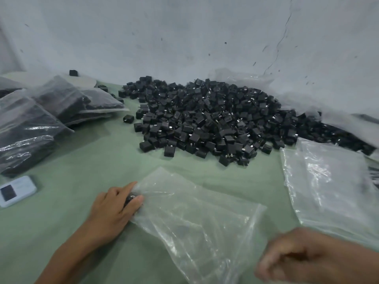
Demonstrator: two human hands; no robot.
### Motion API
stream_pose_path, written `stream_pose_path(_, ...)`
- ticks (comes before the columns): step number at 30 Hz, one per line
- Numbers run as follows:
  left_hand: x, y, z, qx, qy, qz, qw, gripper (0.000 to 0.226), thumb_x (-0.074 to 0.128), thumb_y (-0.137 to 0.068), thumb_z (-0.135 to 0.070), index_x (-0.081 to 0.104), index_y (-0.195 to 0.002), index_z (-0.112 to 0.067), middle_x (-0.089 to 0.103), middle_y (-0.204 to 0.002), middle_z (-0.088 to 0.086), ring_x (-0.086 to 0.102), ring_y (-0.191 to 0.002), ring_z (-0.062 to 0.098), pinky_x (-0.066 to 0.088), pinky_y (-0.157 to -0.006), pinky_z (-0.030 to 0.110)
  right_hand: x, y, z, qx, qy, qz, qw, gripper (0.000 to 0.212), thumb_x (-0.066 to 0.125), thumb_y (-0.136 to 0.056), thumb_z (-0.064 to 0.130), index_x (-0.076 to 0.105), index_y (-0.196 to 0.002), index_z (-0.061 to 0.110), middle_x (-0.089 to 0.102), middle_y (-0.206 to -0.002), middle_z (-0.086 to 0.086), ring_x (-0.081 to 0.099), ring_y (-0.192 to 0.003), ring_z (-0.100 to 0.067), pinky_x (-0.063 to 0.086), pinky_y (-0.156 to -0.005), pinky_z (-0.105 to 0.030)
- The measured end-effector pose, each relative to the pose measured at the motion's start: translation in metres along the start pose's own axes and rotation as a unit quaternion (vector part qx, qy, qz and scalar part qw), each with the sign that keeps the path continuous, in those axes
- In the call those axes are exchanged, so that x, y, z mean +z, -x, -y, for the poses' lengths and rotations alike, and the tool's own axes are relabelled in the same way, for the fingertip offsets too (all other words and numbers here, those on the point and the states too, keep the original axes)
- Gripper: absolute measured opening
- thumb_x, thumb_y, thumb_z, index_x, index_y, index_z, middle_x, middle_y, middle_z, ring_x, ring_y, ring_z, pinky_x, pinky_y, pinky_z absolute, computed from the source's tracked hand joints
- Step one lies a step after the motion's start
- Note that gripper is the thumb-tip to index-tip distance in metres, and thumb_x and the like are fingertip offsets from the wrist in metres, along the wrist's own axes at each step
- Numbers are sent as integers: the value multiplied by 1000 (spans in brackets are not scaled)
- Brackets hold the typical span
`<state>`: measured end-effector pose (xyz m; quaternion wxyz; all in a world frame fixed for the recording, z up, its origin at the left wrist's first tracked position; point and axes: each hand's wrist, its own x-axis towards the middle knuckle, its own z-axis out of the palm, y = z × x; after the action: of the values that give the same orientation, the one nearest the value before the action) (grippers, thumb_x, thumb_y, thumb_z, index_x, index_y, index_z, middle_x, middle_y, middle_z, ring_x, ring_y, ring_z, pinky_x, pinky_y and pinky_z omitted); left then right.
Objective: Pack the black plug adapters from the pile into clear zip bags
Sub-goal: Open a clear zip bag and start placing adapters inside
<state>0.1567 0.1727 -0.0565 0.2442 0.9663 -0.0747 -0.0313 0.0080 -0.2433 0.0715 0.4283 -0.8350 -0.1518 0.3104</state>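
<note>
- The clear zip bag [194,218] lies flat on the green table cover [82,160] at six o'clock in the view. The pile of black plug adapters [215,119] sits at twelve o'clock from it, apart from the bag.
- The left hand [114,210], at nine o'clock of the bag, curls thumb and forefinger round a small dark piece [131,198], most likely one adapter, right at the bag's edge. Whether it is already under the film I cannot tell.
- The right hand [303,261], at four o'clock of the bag, is blurred. Its fingers look curled near the bag's corner, but whether they pinch the film I cannot tell.
- To do this step well, I judge that one hand should hold the mouth apart while the other pushes the adapter deep, prongs turned away from the thin film.
- Filled bags [41,119] are stacked at ten o'clock, and a white device [14,191] lies at nine o'clock.
- Spare empty bags [328,191] at three o'clock lie near the right hand's reach to the pile and could get dragged along.
</note>
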Motion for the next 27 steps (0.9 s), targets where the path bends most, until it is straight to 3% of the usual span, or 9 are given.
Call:
stream_pose_path(1, 1, 0, 1, 0, 0, 1, 1000, 47, 31, -98, -60, 49, -135, -38, 62, -110, -3, 53, -110, 22, 36, -105, 42, -18, 0, 4, 10, -5, -13, 1000, 30, 63, -95, 48, 74, -113, 27, 75, -99, -1, 72, -91, -23, 56, -81, -24)
stream_pose_path(3, 2, 1, 1, -4, -1, 3, 1000, 54, 28, -96, -64, 44, -141, -41, 60, -111, -6, 51, -112, 22, 35, -106, 41, -58, -22, 6, -8, 13, -162, 987, 35, 71, -88, 49, 75, -111, 23, 74, -90, -8, 72, -78, -23, 59, -72, -31)
stream_pose_path(6, 1, 1, 0, -11, 0, 5, 1000, 73, 17, -85, -74, 38, -147, -43, 57, -114, -7, 47, -114, 21, 33, -108, 39, -100, -102, 11, -14, 137, -344, 929, 14, 66, -93, 34, 73, -105, 34, 73, -96, 4, 69, -82, -13, 60, -74, -37)
stream_pose_path(10, 3, 3, -1, -17, 6, 0, 1000, 84, 12, -77, -78, 31, -151, -44, 53, -117, -9, 42, -118, 18, 28, -109, 36, -120, -210, -6, 116, 256, -375, 884, 45, 56, -95, 50, 54, -134, 27, 62, -123, -4, 59, -112, -26, 48, -93, -38)
stream_pose_path(13, 3, 3, 0, -20, 9, -4, 1000, 85, 11, -76, -79, 30, -152, -45, 50, -118, -10, 41, -119, 18, 27, -110, 35, -120, -240, -25, 165, 250, -397, 868, 46, 60, -89, 59, 56, -120, 26, 60, -117, -8, 58, -102, -29, 46, -81, -37)
stream_pose_path(17, 5, 4, 0, -30, 18, -5, 999, 68, 23, -89, -71, 29, -152, -45, 48, -120, -10, 39, -119, 18, 26, -111, 34, -125, -239, -19, 135, 140, -446, 874, 22, 69, -91, 41, 58, -104, 27, 63, -104, -1, 61, -79, -17, 47, -61, -29)
stream_pose_path(19, 6, 3, 1, -27, 17, -7, 999, 61, 29, -94, -65, 29, -152, -45, 50, -120, -9, 40, -120, 18, 26, -111, 35, -128, -217, -9, 43, -65, -483, 872, 10, 61, -98, 32, 62, -102, 22, 63, -107, -4, 66, -78, -20, 58, -62, -30)
stream_pose_path(22, 7, 0, 4, -23, 16, -2, 1000, 59, 31, -95, -65, 34, -150, -45, 54, -119, -9, 42, -120, 19, 30, -110, 38, -115, -165, 5, -73, -311, -441, 839, 21, 53, -103, 22, 67, -112, 10, 61, -111, -10, 68, -92, -24, 59, -75, -26)
stream_pose_path(27, 8, -6, 8, -23, 10, 2, 1000, 54, 31, -95, -67, 46, -139, -41, 59, -115, -6, 48, -115, 24, 34, -108, 42, -58, -59, 10, -103, -304, -445, 836, 25, 47, -102, 25, 68, -115, 19, 70, -95, -14, 65, -69, -20, 57, -63, -26)
